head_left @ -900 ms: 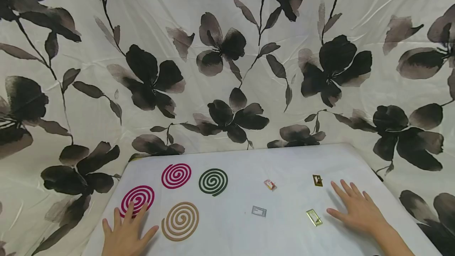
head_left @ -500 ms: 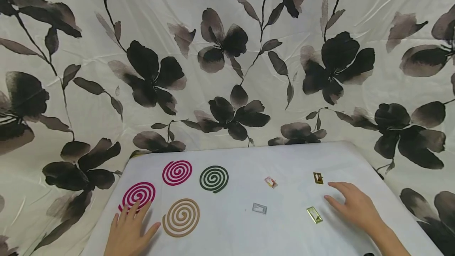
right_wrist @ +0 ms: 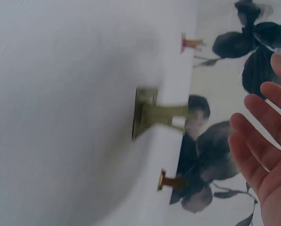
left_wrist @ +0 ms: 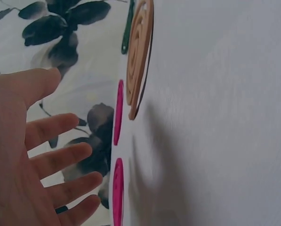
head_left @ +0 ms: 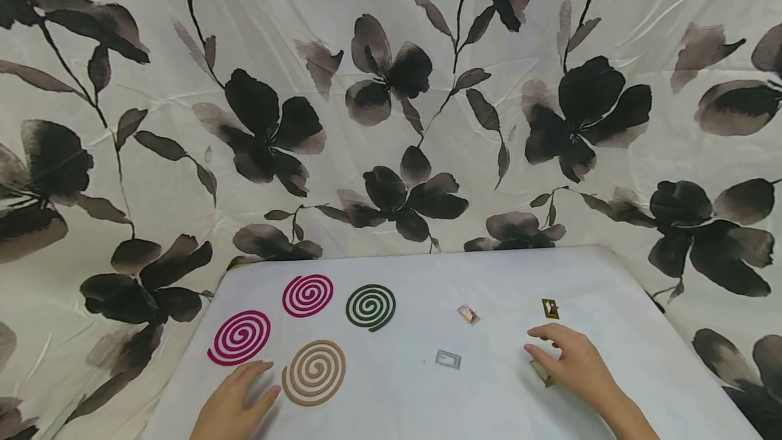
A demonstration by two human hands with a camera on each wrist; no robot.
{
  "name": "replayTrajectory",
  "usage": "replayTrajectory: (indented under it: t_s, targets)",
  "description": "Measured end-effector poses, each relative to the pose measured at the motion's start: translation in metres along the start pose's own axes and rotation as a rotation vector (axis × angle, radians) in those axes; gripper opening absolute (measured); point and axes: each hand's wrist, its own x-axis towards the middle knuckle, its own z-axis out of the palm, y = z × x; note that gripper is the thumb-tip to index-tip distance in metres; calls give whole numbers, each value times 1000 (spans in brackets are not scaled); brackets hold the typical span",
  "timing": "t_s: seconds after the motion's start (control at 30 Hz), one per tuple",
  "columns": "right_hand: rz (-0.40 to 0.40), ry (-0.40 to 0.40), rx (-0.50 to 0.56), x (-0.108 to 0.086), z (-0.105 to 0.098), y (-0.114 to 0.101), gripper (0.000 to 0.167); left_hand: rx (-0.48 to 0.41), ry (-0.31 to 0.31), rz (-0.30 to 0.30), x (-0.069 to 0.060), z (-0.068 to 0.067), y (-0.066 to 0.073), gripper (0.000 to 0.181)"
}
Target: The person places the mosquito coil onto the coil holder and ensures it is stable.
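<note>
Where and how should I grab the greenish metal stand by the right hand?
Probably best to pinch the greenish metal stand by its upright strip, from above with thumb and forefinger: its flat base lies on the table, the strip rises clear of it, and the right hand hovers close by.

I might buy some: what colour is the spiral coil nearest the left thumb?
The spiral coil is tan; it shows best in the head view.

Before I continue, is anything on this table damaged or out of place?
Nothing looks damaged: the four coils lie flat and apart. Only the small stands look slightly uneven, turned at differing angles.
</note>
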Motion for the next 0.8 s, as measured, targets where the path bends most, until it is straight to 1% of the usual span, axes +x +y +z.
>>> replayTrajectory:
  t_s: [0.03, 0.1, 0.17, 0.27, 0.33, 0.4, 0.5, 0.63, 0.8]
  targets:
    - [-6, -1, 19, 1, 3, -2, 24, -26, 10, 9, -1, 1, 2, 50]
    - [-22, -3, 57, 4, 9, -8, 24, -57, 10, 10, -2, 3, 5, 49]
    - [-34, -10, 86, 6, 15, -14, 24, -73, -10, -11, -3, 5, 7, 50]
    - [-32, -34, 127, 6, 25, -21, 24, -83, -11, -18, -4, 9, 9, 52]
    - [-15, -61, 150, 5, 32, -24, 23, -100, 13, 0, -4, 11, 12, 51]
    - [1, -90, 181, 4, 38, -27, 22, -113, 66, 43, -3, 12, 14, 48]
    - [15, -125, 238, 3, 46, -31, 21, -141, 107, 86, -3, 15, 18, 45]
    - [31, -167, 293, 3, 56, -35, 20, -145, 127, 118, -2, 20, 21, 44]
    - [67, -218, 328, 4, 67, -39, 21, -144, 117, 115, 1, 25, 20, 45]
